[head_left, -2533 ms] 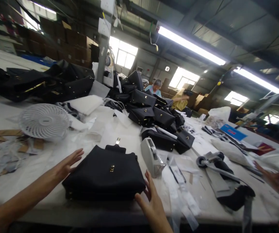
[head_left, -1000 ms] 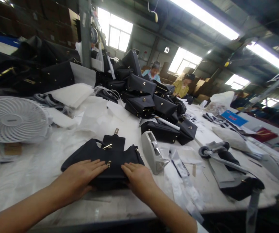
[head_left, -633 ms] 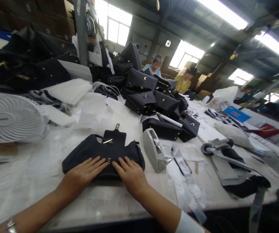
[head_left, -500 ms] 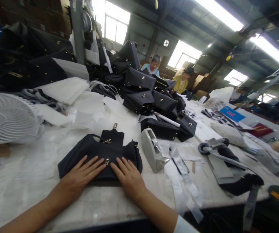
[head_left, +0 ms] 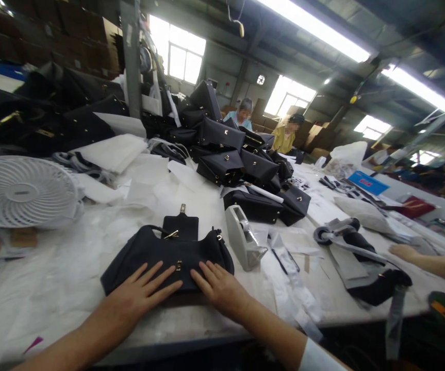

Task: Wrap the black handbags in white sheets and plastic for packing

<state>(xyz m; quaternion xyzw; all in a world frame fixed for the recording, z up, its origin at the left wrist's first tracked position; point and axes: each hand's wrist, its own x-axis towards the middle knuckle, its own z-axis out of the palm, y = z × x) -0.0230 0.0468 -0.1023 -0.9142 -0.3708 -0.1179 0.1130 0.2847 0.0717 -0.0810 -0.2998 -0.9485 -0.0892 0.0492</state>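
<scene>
A black handbag (head_left: 137, 255) with gold hardware lies on its side on the table in front of me. Its flap (head_left: 181, 228) is folded back, away from me, with a gold clasp at the tip. My left hand (head_left: 139, 288) rests on the bag's near left part, fingers spread. On the near right part lies my right hand (head_left: 222, 288), its fingers stretched out. Between the two sets of fingertips sits a gold turn lock (head_left: 178, 265). Just right of the bag stands a grey tape dispenser (head_left: 243, 237).
A white fan (head_left: 25, 190) stands at the left. Behind lies a heap of black handbags (head_left: 226, 136), with white paper sheets (head_left: 110, 152) beside it. At right are a partly wrapped strap bundle (head_left: 361, 257) and another person's hand (head_left: 406, 252). Two people sit farther back.
Both hands have slid slightly toward the bag's near edge, still flat on it. The view has shifted a little. At right, the other person's hand reaches farther in over the table.
</scene>
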